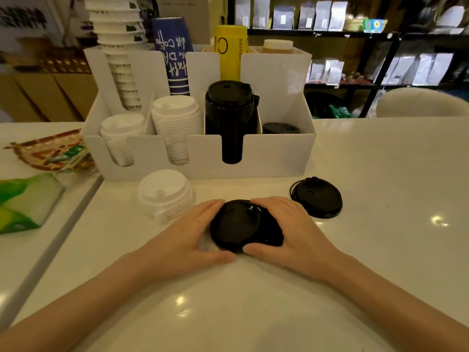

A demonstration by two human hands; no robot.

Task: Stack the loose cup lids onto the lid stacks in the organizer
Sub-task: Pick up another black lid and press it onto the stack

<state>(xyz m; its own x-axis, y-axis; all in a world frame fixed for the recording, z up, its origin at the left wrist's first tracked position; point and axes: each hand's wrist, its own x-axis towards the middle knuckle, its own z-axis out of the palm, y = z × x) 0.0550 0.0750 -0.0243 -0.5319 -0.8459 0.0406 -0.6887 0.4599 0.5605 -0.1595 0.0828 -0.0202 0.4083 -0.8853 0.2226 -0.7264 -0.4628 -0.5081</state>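
Note:
A small pile of black lids (238, 224) lies on the white counter, cupped on both sides: my left hand (189, 232) curls around its left edge and my right hand (291, 228) around its right. Another black lid (317, 196) lies loose to the right, and a short stack of white lids (165, 194) stands to the left. The white organizer (276, 153) behind holds two white lid stacks (175, 123), a tall black lid stack (229, 110) and a low black lid stack (280, 128) in the rightmost slot.
Cup stacks in white, blue and yellow stand in the organizer's back row (172, 54). A woven basket of packets (50, 153) and a green pack (22, 201) lie at the left, past a counter seam. Shelves of bags fill the background.

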